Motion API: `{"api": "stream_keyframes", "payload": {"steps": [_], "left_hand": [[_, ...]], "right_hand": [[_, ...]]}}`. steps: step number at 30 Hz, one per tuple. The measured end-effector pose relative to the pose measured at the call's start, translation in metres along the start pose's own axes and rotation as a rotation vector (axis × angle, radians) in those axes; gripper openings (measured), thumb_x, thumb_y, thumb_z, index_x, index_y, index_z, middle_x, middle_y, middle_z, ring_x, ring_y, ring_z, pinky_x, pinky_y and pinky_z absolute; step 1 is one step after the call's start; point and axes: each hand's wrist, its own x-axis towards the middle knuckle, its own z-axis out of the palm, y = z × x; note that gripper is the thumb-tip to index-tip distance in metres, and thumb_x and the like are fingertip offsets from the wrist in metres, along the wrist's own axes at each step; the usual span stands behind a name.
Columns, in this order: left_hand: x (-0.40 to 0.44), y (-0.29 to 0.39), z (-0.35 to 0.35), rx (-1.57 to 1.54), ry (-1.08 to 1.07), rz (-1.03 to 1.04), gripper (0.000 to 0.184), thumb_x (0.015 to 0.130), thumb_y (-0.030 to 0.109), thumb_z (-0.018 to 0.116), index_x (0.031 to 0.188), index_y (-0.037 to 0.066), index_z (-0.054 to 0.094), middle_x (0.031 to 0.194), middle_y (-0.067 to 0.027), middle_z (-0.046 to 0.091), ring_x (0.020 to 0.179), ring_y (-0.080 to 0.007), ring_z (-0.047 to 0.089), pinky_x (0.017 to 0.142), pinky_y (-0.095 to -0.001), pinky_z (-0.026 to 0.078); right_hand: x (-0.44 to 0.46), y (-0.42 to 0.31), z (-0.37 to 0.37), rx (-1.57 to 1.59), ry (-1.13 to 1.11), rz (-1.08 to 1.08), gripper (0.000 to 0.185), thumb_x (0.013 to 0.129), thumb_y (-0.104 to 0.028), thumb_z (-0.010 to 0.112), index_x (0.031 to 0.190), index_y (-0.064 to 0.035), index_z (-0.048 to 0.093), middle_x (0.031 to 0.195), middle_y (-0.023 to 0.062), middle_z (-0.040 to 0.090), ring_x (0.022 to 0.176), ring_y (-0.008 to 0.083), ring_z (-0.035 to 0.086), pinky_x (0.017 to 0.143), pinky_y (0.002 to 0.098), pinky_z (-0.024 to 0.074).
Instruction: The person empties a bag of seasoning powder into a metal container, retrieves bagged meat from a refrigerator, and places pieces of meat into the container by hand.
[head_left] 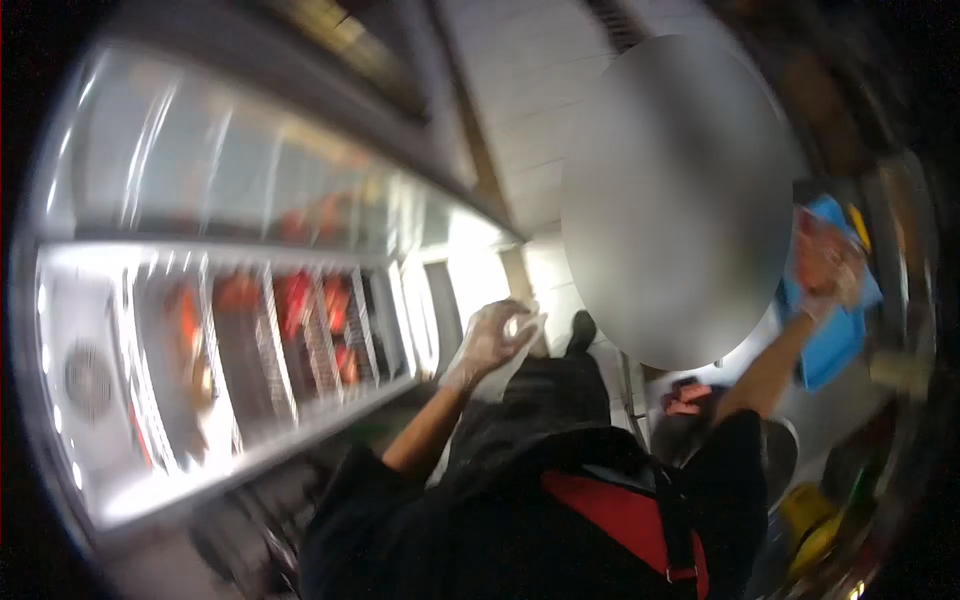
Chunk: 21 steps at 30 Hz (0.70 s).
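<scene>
My left hand [495, 337], in a thin see-through glove, is held in front of my body beside the fridge's edge. Its fingers curl into a ring, and a whitish, translucent strip [522, 355] hangs at the fingertips; I cannot make out what it is. My right hand [832, 268], also in a clear glove, is stretched out to the far right over a bright blue item [835, 345], perhaps a tray or sheet. Something red shows by its fingers, which motion blur smears, so its grip is unclear.
A lit upright fridge [70, 300] stands open on the left, with wire shelves and red and orange packs [295, 305]. A large grey blurred oval [680, 200] hides the area ahead. A yellow object [812, 520] lies at lower right. Pale floor tiles [520, 110] show beyond.
</scene>
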Motion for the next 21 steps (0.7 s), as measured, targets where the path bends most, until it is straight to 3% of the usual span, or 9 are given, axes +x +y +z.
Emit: {"api": "stream_keyframes", "payload": {"steps": [3,4,9,12,14,16,18,19,21], "left_hand": [[-0.023,-0.049,-0.016,-0.115,0.006,-0.515,0.036,0.086,0.032,0.068,0.112,0.006,0.066,0.116,-0.0161,0.065,0.111,-0.0299,0.059,0.097,-0.0422,0.046],[-0.036,-0.083,-0.012,-0.119,0.062,-0.563,0.042,0.087,0.034,0.066,0.114,0.002,0.065,0.116,-0.0179,0.065,0.107,-0.0306,0.061,0.094,-0.0399,0.049],[-0.098,-0.166,-0.037,-0.282,0.324,-0.827,0.064,0.085,0.050,0.064,0.113,-0.008,0.063,0.101,-0.0176,0.068,0.096,-0.0245,0.064,0.084,-0.0346,0.048],[-0.139,-0.248,-0.042,-0.145,0.375,-0.871,0.059,0.087,0.046,0.063,0.111,-0.008,0.063,0.100,-0.0152,0.068,0.092,-0.0199,0.062,0.080,-0.0320,0.048],[-0.172,-0.326,-0.022,-0.372,0.562,-0.824,0.041,0.090,0.034,0.063,0.104,-0.005,0.066,0.087,-0.0060,0.066,0.077,-0.0136,0.057,0.070,-0.0290,0.047],[-0.190,-0.355,-0.029,-0.403,0.566,-0.798,0.036,0.091,0.031,0.062,0.103,-0.003,0.067,0.086,-0.0025,0.065,0.075,-0.0108,0.055,0.067,-0.0273,0.045],[-0.194,-0.373,-0.038,-0.398,0.639,-0.758,0.041,0.089,0.035,0.060,0.098,-0.004,0.068,0.088,-0.0116,0.069,0.080,-0.0204,0.062,0.074,-0.0318,0.048],[-0.197,-0.382,-0.040,-0.396,0.674,-0.746,0.043,0.089,0.038,0.059,0.096,-0.004,0.068,0.089,-0.0162,0.070,0.082,-0.0252,0.066,0.077,-0.0341,0.049],[-0.203,-0.411,-0.042,-0.413,0.700,-0.758,0.042,0.088,0.035,0.060,0.097,-0.005,0.067,0.095,-0.0164,0.070,0.086,-0.0232,0.066,0.079,-0.0337,0.049]], "right_hand": [[0.055,0.033,-0.026,-0.701,-0.063,-0.037,0.047,0.092,-0.025,0.052,0.130,0.0031,0.048,0.124,0.0165,0.057,0.107,0.0265,0.059,0.091,0.0382,0.0493],[0.064,0.034,-0.035,-0.843,-0.064,-0.044,0.047,0.092,-0.025,0.052,0.130,0.0033,0.048,0.124,0.0167,0.057,0.108,0.0266,0.058,0.092,0.0383,0.0488],[0.064,0.028,-0.060,-1.068,-0.019,-0.071,0.047,0.093,-0.024,0.051,0.130,0.0046,0.048,0.126,0.0176,0.056,0.112,0.0270,0.056,0.095,0.0389,0.0462],[0.047,0.011,-0.048,-0.881,0.040,-0.122,0.047,0.093,-0.023,0.050,0.131,0.0054,0.048,0.128,0.0181,0.055,0.114,0.0272,0.055,0.097,0.0393,0.0447],[0.014,-0.003,-0.019,-0.533,0.018,-0.154,0.047,0.094,-0.023,0.050,0.131,0.0059,0.048,0.129,0.0185,0.055,0.115,0.0274,0.054,0.098,0.0395,0.0436],[-0.032,-0.009,0.018,-0.109,-0.111,-0.140,0.047,0.094,-0.023,0.050,0.131,0.0064,0.048,0.129,0.0188,0.054,0.117,0.0275,0.053,0.100,0.0398,0.0426],[-0.095,0.001,0.057,0.242,-0.334,-0.053,0.047,0.095,-0.022,0.049,0.131,0.0069,0.048,0.130,0.0192,0.054,0.119,0.0277,0.052,0.101,0.0400,0.0415],[-0.154,-0.018,0.105,0.226,-0.329,0.040,0.050,0.094,-0.023,0.050,0.135,0.0049,0.045,0.134,0.0178,0.051,0.123,0.0281,0.049,0.103,0.0416,0.0385],[-0.253,-0.038,0.183,0.212,-0.361,0.223,0.053,0.095,-0.030,0.050,0.137,0.0020,0.044,0.138,0.0150,0.049,0.127,0.0268,0.046,0.105,0.0412,0.0367]]}}
